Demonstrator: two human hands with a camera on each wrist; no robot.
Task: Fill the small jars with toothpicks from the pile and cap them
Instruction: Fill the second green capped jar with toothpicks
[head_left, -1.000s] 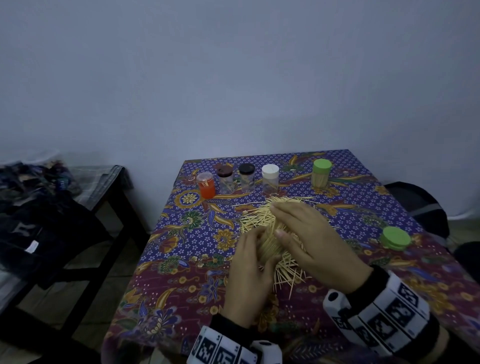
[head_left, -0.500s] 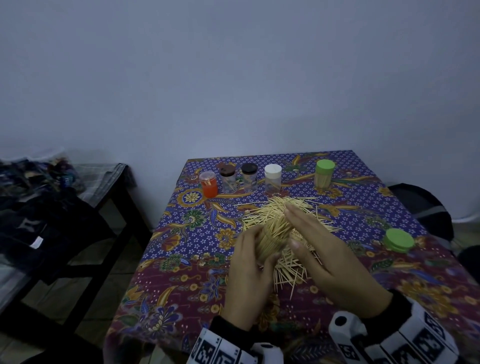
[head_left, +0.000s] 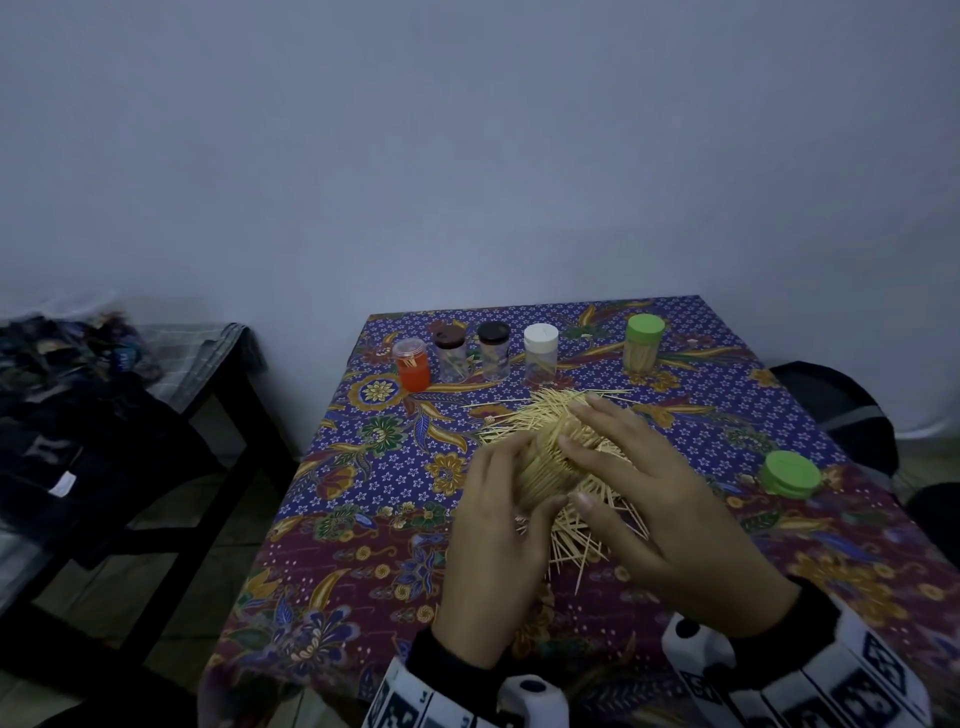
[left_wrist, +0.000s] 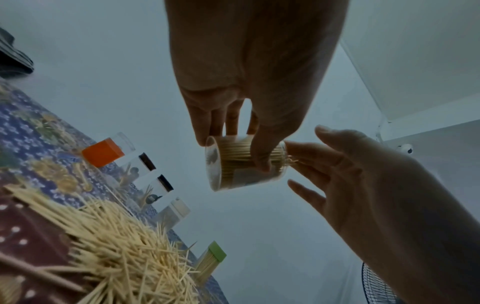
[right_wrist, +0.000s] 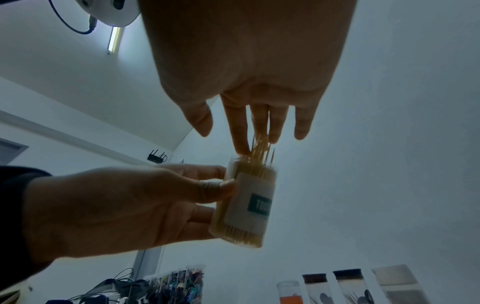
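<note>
My left hand (head_left: 496, 506) grips a clear jar (head_left: 543, 470) packed with toothpicks and holds it tilted above the toothpick pile (head_left: 519, 415). The left wrist view shows the thumb and fingers wrapped round the jar (left_wrist: 244, 166). My right hand (head_left: 628, 483) is at the jar's mouth with straight fingers. In the right wrist view its fingertips (right_wrist: 241, 144) touch toothpick ends that stick out of the labelled jar (right_wrist: 246, 201). A loose green cap (head_left: 789, 474) lies on the cloth to the right.
Along the table's far edge stand an orange jar (head_left: 413, 364), a brown-capped jar (head_left: 451, 351), a black-capped jar (head_left: 493, 351), a white-capped jar (head_left: 540, 353) and a green-capped jar (head_left: 643, 344) full of toothpicks. A dark side table (head_left: 130, 415) with clothes is at the left.
My right hand slid a little to the right off the top of the jar, so more of the toothpick ends show. The left hand still holds the jar in the same place.
</note>
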